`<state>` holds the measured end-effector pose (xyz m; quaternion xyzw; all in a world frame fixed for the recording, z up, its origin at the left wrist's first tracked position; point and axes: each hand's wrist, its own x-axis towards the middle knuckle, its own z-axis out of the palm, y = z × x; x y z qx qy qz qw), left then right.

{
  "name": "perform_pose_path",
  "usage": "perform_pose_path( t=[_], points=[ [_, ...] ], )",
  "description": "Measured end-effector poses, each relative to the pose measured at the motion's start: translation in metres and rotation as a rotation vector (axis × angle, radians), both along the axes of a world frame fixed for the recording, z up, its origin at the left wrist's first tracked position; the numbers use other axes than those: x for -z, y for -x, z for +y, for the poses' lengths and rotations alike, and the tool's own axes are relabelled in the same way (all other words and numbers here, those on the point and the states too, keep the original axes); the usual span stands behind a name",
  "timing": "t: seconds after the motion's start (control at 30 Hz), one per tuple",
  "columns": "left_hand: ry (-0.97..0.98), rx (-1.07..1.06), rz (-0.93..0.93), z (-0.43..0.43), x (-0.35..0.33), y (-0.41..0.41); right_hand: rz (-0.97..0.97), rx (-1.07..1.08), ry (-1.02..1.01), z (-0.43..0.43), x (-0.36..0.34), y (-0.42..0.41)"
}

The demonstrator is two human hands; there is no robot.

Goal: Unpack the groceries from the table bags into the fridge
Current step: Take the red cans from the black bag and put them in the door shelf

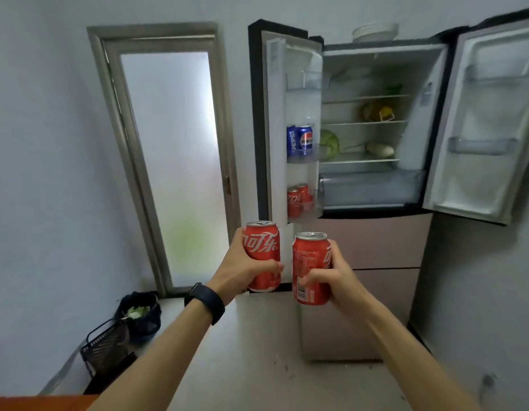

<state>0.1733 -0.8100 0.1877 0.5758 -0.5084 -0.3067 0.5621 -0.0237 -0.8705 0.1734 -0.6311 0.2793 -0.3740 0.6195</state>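
Left hand: The left hand [236, 262] is wrapping its fingers and thumb around a red metal cola can with white writing [263, 256] and is holding it upright.
Right hand: The right hand [337, 277] is gripping a second red metal cola can [310, 268], also upright and a little lower.
Held cans: Both are hanging in the air side by side, close but not touching, in front of the fridge and not yet inside it.
Wrist: A black wristband [205, 302] is sitting on the left wrist.
Fridge: The tall pinkish-grey fridge [376, 241] is standing with both top doors swung wide open.
Left door: Two blue soda cans [300, 140] are standing in the middle bin, and two more red cans [298, 200] are standing in the bottom bin.
Shelves: A round green cabbage [330, 143] and a long pale vegetable [380, 149] are lying on the low shelf. Something yellow [378, 112] is sitting one shelf up, too blurry to tell.
Fridge top: White bowls [376, 32] are sitting there.
Floor: A black wire basket [106, 348] is standing just beside a dark bag with green leaves [141, 312], near the frosted glass door [171, 161].
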Motion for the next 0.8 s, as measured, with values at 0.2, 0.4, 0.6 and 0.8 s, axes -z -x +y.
perform_pose_path(
  t=[0.2, 0.4, 0.6, 0.8],
  points=[
    [0.191, -0.010, -0.094, -0.086, -0.055, 0.026, -0.020, 0.103, 0.139, -0.080, -0.045, 0.033],
    [0.396, -0.074, -0.252, -0.182, -0.109, 0.030, -0.069, 0.156, 0.282, -0.181, -0.104, 0.040],
    [0.530, -0.187, -0.348, -0.269, -0.180, 0.018, -0.107, 0.225, 0.492, -0.275, -0.183, 0.030],
    [0.650, -0.343, -0.489, -0.335, -0.256, 0.002, -0.148, 0.293, 0.687, -0.350, -0.255, 0.016]
  ],
)
